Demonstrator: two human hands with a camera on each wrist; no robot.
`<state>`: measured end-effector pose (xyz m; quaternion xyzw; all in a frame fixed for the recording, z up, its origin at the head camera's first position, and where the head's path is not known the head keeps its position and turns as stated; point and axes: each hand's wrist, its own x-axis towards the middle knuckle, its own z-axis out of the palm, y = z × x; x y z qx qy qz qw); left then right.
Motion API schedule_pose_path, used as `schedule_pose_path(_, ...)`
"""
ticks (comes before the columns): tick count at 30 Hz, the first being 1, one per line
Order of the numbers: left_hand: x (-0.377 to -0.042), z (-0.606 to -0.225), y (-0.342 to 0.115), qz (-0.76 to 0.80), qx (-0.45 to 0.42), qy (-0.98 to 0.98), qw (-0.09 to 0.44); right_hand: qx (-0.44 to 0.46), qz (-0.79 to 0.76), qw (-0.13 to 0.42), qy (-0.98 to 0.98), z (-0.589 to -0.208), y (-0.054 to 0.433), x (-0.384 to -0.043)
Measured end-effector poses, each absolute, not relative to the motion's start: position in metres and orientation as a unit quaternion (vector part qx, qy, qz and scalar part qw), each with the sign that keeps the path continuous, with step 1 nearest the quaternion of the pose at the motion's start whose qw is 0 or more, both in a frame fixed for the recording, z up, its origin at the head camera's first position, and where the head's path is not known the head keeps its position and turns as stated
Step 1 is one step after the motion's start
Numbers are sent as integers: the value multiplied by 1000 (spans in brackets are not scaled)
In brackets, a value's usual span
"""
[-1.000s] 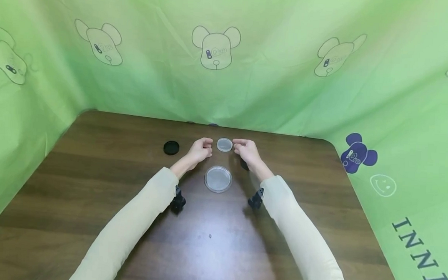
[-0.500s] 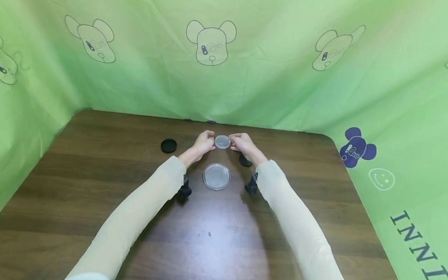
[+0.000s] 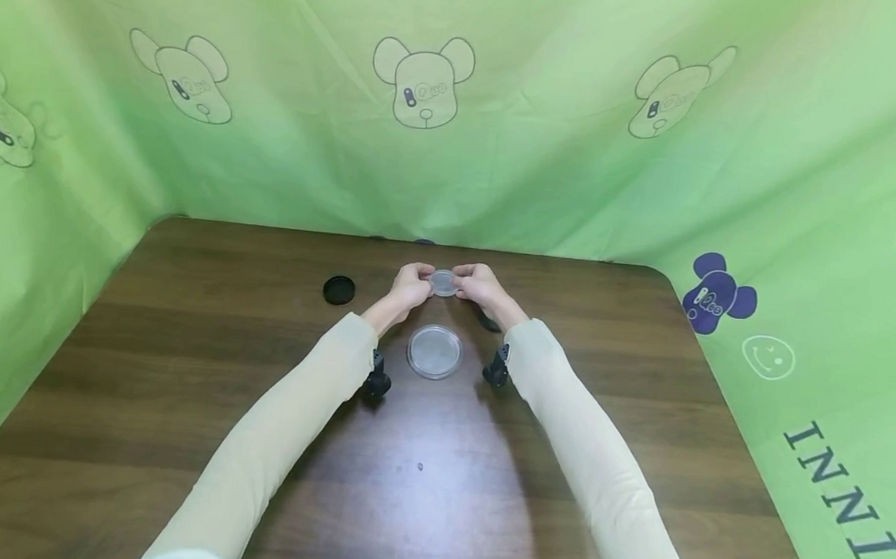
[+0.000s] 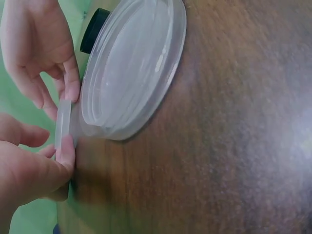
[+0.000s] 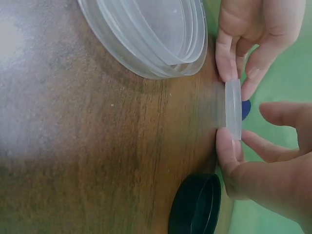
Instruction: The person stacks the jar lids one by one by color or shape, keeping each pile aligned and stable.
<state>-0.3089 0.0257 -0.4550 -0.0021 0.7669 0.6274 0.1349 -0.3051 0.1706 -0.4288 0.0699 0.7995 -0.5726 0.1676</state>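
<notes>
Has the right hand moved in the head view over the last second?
Yes: the right hand has moved leftward, judged against the large disc on the table.

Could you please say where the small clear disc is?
In the head view, the small clear disc is centred, held between left hand and right hand, beyond the large disc.

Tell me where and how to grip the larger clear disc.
The larger clear disc is probably best pinched at opposite points of its rim, coming in low from left and right: it lies flat on the table, round, with a stepped edge offering purchase.
</notes>
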Motion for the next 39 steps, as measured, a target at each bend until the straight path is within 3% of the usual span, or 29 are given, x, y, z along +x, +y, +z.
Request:
schedule_pose_path(15,-300,-456,26,616,-36,784,73,21,-527,111,843,-434,165,-299)
schedule_pose_path(39,-292,-454,24,610,-5,788,77,2,-533,98,840,-435,171,-289)
